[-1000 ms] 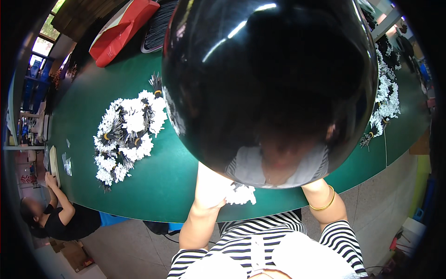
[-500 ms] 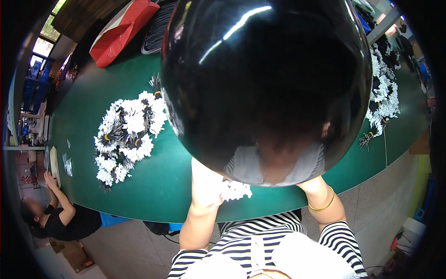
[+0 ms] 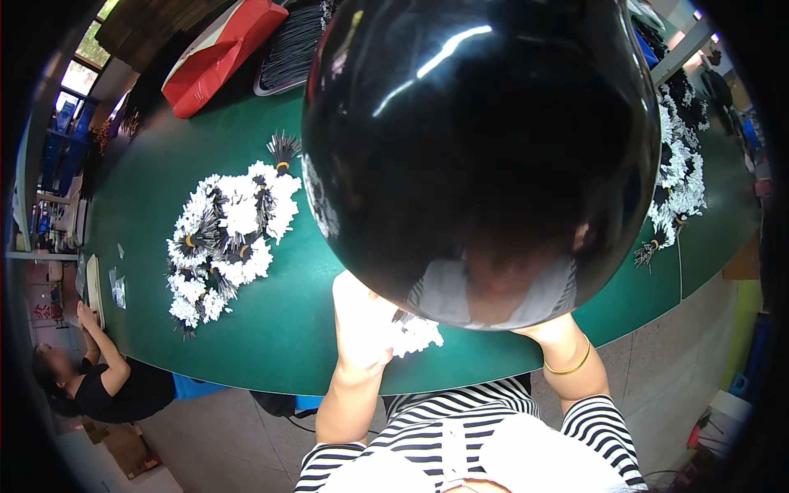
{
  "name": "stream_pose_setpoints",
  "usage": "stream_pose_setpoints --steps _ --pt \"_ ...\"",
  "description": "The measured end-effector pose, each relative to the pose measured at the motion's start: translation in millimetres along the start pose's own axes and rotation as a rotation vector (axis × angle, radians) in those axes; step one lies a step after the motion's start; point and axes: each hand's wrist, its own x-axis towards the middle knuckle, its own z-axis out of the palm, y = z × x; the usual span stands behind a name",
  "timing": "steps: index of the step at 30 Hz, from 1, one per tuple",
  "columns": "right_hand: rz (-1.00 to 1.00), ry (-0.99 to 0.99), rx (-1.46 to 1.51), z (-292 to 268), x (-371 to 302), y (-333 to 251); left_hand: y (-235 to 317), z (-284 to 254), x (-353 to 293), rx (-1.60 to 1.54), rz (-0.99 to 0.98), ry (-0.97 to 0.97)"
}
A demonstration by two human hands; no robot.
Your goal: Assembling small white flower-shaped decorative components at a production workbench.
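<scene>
A pile of white tufted bundles lay on the green table at left, the left hand rested closed over a small white tuft near the table edge, right hand hidden behind a black dome, grip indeterminable.

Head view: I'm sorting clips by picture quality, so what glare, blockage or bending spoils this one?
In the head view a glossy black dome fills the upper middle, carries white glare streaks and hides the right hand; only the left hand shows, on a white tuft bundle; the green table edge bows with fisheye bending; the corners are black.
</scene>
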Motion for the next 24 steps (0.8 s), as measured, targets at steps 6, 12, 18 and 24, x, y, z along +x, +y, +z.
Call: stream_pose_setpoints --steps 6,12,18,24 --pt "-0.088 0.060 -0.101 1 1 0 -12 -12 0 0.053 0.134 -0.091" --pt "0.072 0.024 0.261 0 2 4 -11 -3 5 -0.061 0.021 -0.052" --pt "0.299 -0.036 0.859 7 3 4 -20 -32 3 -0.050 0.023 -0.197" --pt "0.206 -0.001 0.725 8 6 9 -8 -10 4 -0.057 0.056 -0.102"
